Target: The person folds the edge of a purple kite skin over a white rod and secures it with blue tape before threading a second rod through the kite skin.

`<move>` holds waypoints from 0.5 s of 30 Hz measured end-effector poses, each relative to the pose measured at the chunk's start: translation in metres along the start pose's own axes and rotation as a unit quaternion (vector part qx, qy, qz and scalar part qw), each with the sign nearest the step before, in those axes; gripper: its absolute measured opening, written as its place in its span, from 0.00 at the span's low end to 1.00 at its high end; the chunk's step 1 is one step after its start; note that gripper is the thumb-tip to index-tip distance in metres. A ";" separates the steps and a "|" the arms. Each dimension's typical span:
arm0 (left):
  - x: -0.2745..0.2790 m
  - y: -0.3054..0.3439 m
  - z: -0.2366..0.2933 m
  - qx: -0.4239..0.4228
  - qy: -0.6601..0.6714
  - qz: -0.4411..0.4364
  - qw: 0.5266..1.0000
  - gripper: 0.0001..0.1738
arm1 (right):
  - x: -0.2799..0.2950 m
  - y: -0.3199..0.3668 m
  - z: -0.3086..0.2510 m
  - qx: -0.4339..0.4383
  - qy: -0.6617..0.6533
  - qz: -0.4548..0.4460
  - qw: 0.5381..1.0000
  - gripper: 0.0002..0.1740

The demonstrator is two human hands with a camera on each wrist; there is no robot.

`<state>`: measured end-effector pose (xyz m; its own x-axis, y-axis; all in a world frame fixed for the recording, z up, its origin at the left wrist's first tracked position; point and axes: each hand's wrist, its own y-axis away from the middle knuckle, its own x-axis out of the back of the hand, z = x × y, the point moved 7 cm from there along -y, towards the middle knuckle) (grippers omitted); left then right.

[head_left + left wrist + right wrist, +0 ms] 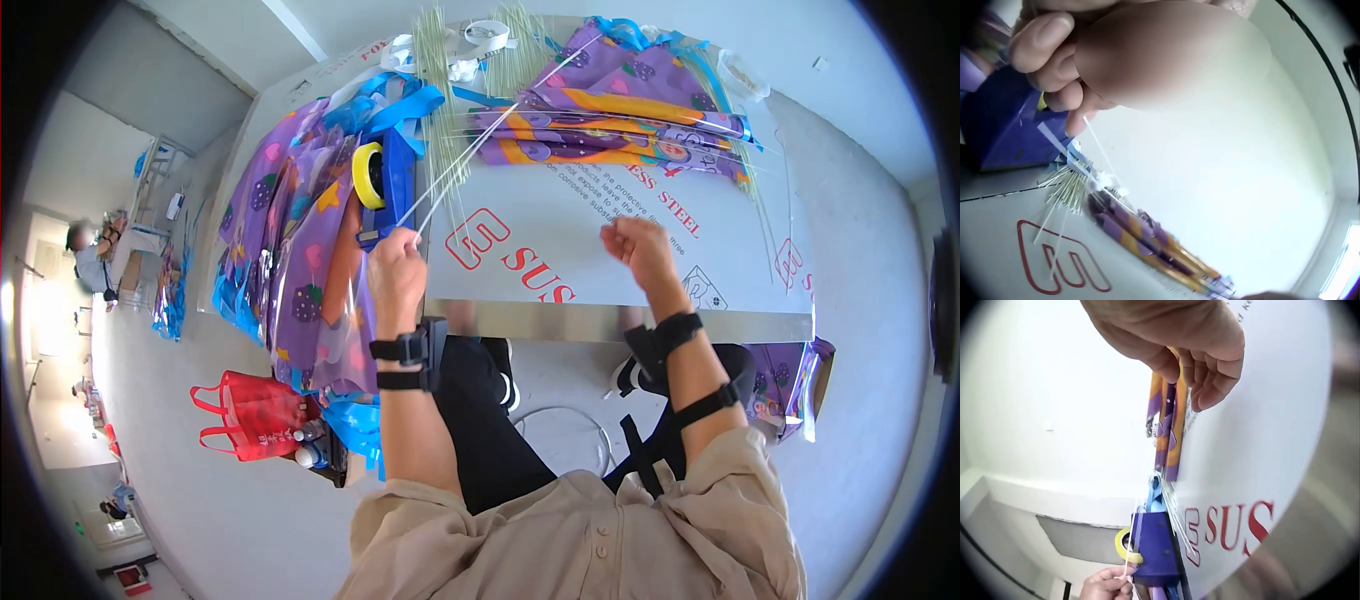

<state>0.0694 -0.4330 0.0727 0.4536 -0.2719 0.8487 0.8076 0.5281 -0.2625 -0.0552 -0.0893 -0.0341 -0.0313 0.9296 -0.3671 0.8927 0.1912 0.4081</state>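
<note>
My left hand [397, 272] pinches the lower ends of long, thin white sticks [480, 143], which slant up and right across the table. Right beside it stands a blue tape dispenser [400, 165] with a yellow tape roll [368, 176]. In the right wrist view the left hand [1107, 585] shows at the bottom, near that dispenser. My right hand [640, 250] hovers above the table's front part, fingers loosely bent and nothing between them. Behind it lie folded purple and orange printed plastic sheets [610, 140]. A bundle of pale thin sticks [436, 90] lies right of the dispenser.
Purple printed plastic sheets with blue ribbons [300, 230] hang over the table's left side. The steel-edged table [600, 322] stands before my knees. On the floor at left is a red bag [255, 415] with bottles beside it. Another person [92, 250] is far left.
</note>
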 end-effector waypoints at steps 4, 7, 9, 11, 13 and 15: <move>0.033 0.042 -0.034 -0.043 0.061 0.000 0.997 0.06 | -0.010 0.032 0.030 -0.040 0.021 -0.002 0.999 0.14; 0.051 0.079 -0.057 0.087 0.174 -0.120 0.973 0.07 | -0.040 0.046 0.034 -0.069 0.032 -0.036 0.996 0.14; 0.064 0.109 -0.056 0.114 0.260 -0.161 0.945 0.07 | -0.071 0.047 0.039 -0.086 0.036 -0.107 0.990 0.16; 0.076 0.138 -0.061 0.129 0.264 -0.165 0.942 0.07 | -0.103 0.045 0.049 -0.104 -0.018 -0.096 0.990 0.14; 0.087 0.161 -0.060 0.141 0.266 -0.169 0.939 0.07 | -0.135 0.039 0.056 -0.122 -0.075 -0.085 0.986 0.12; 0.098 0.180 -0.062 0.173 0.262 -0.156 0.936 0.06 | -0.170 0.031 0.062 -0.154 -0.197 -0.140 0.958 0.12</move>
<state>0.2830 -0.4145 0.0802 0.4113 -0.7662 0.4937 0.8022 0.5614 0.2031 0.0051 -0.2612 -0.0105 -0.0236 0.6483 -0.7610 0.6979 0.5557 0.4518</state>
